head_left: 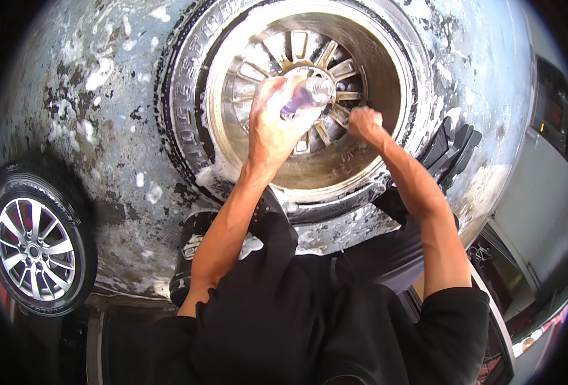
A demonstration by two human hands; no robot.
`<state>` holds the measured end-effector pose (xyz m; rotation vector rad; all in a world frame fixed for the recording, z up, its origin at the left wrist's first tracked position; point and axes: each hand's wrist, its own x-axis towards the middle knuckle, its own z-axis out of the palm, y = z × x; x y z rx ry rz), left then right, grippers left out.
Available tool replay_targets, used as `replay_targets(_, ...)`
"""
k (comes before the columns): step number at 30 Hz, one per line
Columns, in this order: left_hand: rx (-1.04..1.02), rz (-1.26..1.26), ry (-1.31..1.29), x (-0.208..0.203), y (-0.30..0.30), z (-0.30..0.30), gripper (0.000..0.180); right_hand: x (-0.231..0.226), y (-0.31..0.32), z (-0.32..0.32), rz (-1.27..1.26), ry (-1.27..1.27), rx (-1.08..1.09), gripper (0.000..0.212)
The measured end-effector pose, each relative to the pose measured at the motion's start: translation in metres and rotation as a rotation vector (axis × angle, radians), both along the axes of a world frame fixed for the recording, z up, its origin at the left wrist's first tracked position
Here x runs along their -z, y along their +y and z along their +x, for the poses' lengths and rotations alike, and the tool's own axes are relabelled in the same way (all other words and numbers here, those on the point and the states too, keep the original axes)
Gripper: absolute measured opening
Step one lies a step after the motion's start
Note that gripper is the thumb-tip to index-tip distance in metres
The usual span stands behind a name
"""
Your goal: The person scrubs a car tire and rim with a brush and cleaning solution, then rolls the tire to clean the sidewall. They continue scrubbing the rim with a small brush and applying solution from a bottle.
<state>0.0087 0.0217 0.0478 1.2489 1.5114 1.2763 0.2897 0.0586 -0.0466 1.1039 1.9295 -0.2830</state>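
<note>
A large wheel lies flat on the floor in front of me, its hollow barrel facing up. White suds streak its black tire (pixel 181 106), and brownish grime coats the inside of its metal rim (pixel 386 83). My left hand (pixel 271 125) is wrapped round a clear bottle (pixel 309 94) with purple liquid in it, held over the wheel's hub. The bottle's end points up toward me. Lower right of it, my right hand (pixel 366 122) is closed in a fist inside the rim, close to the spokes (pixel 340 115). Whatever its fingers hold, if anything, is hidden.
At the left a second wheel (pixel 37 247) stands with its silver spoked face showing. The worn blue-grey floor (pixel 117 135) is wet and spotted with foam. Black footwear (pixel 450 151) shows right of the tire. A grey panel (pixel 527 205) runs along the far right.
</note>
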Motion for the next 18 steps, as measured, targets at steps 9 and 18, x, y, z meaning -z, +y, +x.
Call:
replay_targets(9,-0.040,0.009,-0.029,-0.008,0.014,-0.003,0.051,-0.072,0.074,-0.033,-0.241,-0.272,0.004,0.027)
replay_targets(18,-0.054,-0.023,-0.130,-0.014,0.011,-0.008,0.048,-0.102,0.028,0.052,0.086,0.278,-0.383,0.013)
